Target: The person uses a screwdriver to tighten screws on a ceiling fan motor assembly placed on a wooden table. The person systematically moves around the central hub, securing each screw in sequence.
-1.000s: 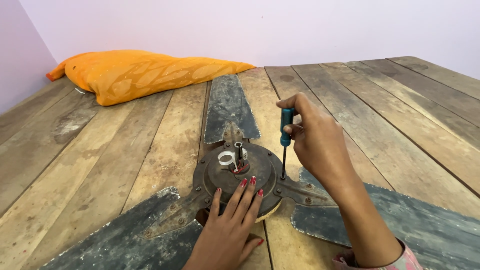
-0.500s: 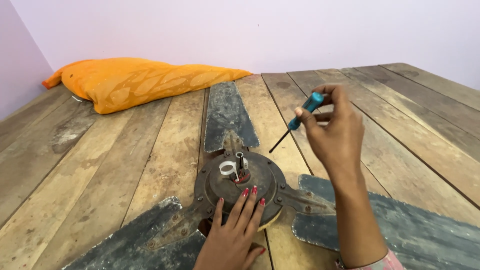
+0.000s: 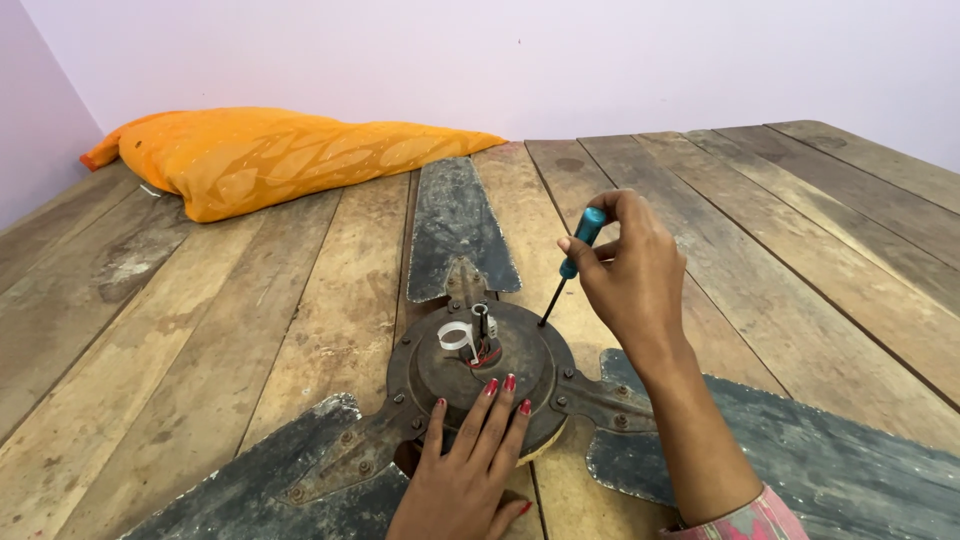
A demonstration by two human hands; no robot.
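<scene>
The left hand [image 3: 465,470] lies flat over the fan motor housing [image 3: 440,375] from six o'clock, covering its near rim and whatever screws sit beneath the palm; the wrist runs off the bottom edge. The right hand [image 3: 635,280] wraps the screwdriver [image 3: 572,258], hiding part of its blue handle, and its forearm leaves the picture at five o'clock. Two fan blades [image 3: 800,450], at four and seven o'clock, are cut off by the bottom edge. The wiring at the shaft [image 3: 480,322] is too small to make out. The orange pillow [image 3: 270,155] hides the planks beneath it at ten o'clock.
</scene>
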